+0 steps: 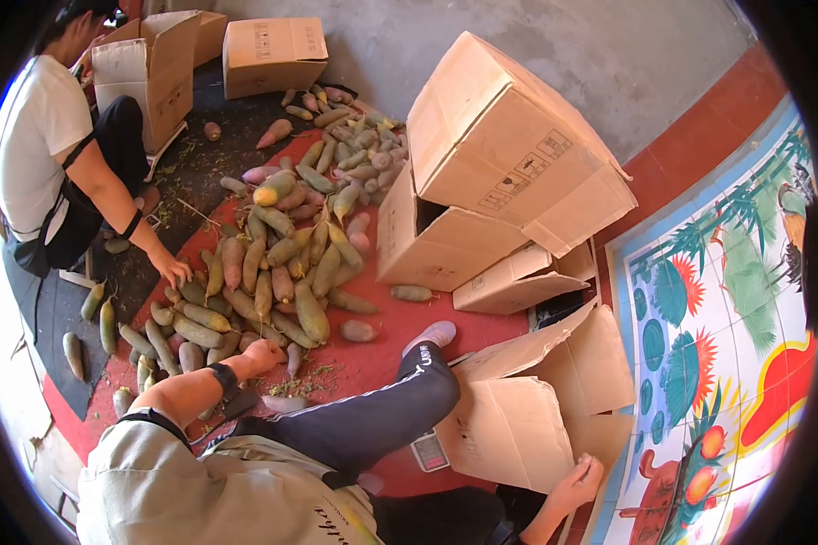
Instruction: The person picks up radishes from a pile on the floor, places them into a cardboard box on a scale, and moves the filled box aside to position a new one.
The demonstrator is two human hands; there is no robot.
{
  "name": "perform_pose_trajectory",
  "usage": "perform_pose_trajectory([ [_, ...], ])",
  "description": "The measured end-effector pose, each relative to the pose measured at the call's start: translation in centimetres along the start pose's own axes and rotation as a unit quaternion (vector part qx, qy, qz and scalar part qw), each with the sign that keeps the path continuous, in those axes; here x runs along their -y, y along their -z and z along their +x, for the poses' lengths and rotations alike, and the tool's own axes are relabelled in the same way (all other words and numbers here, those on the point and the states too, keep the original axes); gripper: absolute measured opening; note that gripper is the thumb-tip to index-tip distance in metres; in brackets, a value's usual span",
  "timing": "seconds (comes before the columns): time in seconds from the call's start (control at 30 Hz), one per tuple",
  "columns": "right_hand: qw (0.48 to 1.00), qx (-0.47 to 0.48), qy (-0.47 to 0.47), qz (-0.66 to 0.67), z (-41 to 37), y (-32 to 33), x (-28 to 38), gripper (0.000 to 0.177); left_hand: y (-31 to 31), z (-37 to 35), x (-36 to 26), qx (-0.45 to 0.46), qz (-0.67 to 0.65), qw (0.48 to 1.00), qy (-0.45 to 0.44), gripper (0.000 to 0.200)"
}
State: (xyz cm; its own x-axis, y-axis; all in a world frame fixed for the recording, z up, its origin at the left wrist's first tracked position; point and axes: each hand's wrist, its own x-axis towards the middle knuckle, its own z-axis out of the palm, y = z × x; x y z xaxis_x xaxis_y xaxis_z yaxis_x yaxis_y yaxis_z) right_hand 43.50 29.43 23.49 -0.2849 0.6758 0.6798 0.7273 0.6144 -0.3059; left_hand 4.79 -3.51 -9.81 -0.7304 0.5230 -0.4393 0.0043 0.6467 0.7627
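My left hand (262, 355), with a dark band on the wrist, is closed at the near edge of a large heap of long green and pinkish radishes (312, 313). Whatever its fingers hold is hidden. A small radish (294, 360) lies just right of it. At the lower right, my right hand (576, 488) has its fingers curled at the lower edge of an open cardboard box (509, 431). That box tilts on its side with its flaps spread, and a scale display (430, 451) shows beside it.
On the left, a co-worker (50, 136) sits low, one hand (173, 270) reaching to the heap. Large cardboard boxes (518, 145) stack at centre right; another box (275, 56) stands at the back. A painted tile wall (700, 363) borders the right. Radishes lie on red matting (400, 363).
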Motion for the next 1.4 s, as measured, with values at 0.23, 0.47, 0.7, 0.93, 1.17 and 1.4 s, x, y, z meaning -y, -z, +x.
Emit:
perform_pose_trajectory([
  [0.23,0.992,-0.059,0.083,-0.072,-3.2,2.4,1.2,0.020,0.3,0.1,1.1,-0.002,0.041,0.999,0.011,0.017],
  [0.47,0.994,-0.073,0.053,-0.068,-7.1,3.3,-1.5,0.019,-0.7,3.2,7.8,0.125,0.570,0.781,-0.222,0.021],
  [0.7,0.998,-0.040,-0.007,-0.046,-11.0,1.9,-2.8,0.015,1.0,1.7,7.7,0.120,0.655,0.678,-0.313,0.020],
  [0.93,0.999,0.015,-0.018,-0.045,-14.3,-0.5,-5.8,0.014,0.4,1.9,11.9,0.168,0.654,0.712,-0.196,0.019],
  [1.17,0.997,0.040,-0.042,-0.043,-15.2,-1.4,-6.5,0.014,2.2,-1.1,11.5,0.155,0.526,0.836,-0.012,0.041],
  [1.4,0.997,0.048,0.003,-0.059,-15.3,-1.7,-7.0,0.014,2.0,-1.1,13.9,0.076,0.530,0.844,-0.032,0.014],
])
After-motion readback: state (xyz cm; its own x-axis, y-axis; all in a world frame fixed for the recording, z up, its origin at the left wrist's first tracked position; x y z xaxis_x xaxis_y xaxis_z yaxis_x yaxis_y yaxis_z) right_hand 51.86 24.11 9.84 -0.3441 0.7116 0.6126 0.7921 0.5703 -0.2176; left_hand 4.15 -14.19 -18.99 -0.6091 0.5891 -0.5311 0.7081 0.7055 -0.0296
